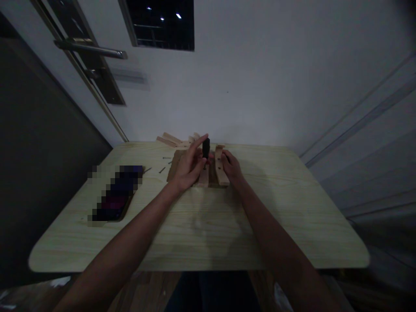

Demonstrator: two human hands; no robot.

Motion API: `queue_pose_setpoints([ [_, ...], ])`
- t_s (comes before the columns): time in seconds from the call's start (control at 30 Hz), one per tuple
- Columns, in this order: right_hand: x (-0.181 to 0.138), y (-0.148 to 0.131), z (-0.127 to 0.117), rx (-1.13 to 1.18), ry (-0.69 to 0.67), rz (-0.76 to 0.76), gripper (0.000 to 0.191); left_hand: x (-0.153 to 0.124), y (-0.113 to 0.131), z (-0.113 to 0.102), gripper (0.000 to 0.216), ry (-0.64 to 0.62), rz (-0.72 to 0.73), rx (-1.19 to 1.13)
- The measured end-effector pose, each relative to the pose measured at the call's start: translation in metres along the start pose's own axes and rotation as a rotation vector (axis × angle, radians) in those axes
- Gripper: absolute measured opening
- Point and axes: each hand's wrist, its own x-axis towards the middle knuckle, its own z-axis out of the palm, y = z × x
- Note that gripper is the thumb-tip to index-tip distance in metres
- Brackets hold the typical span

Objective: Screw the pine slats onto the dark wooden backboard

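From left, we see a phone point(115, 195), its screen too pixelated to read, screws point(162, 170), our left hand point(187, 168) with fingers clamped on a black block point(206, 148) above a brown board point(173, 167), and, on that board, a holed wooden strip point(221, 174) touching our right hand point(233, 167), grip unclear.

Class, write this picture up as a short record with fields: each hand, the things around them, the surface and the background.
Left hand: the left hand holds an upright black piece between index finger and thumb
Right hand: the right hand touches the right side of a holed wooden piece; full grip hidden
Between hands: another wooden strip
Beneath: brown sheet
Left of sheet: loose metal fasteners, type unclear; phone-like device, partly pixelated
Far edge: more wooden pieces
Surface: pale wood-grain table
Background: door handle
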Motion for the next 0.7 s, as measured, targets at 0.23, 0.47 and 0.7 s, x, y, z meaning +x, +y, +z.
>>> queue_pose_setpoints([
  [0.23, 0.001, 0.001, 0.001, 0.021, 0.0, 0.006, 0.04, 0.002, -0.007, 0.004, 0.053, 0.099, 0.011, 0.15],
  [0.47, 0.001, 0.003, 0.001, 0.015, 0.01, -0.008, 0.04, 0.0, -0.011, 0.004, 0.054, 0.178, -0.017, 0.147],
  [0.7, 0.001, 0.005, 0.002, 0.025, 0.015, -0.009, 0.039, 0.001, -0.005, 0.003, 0.06, 0.104, -0.037, -0.013],
])
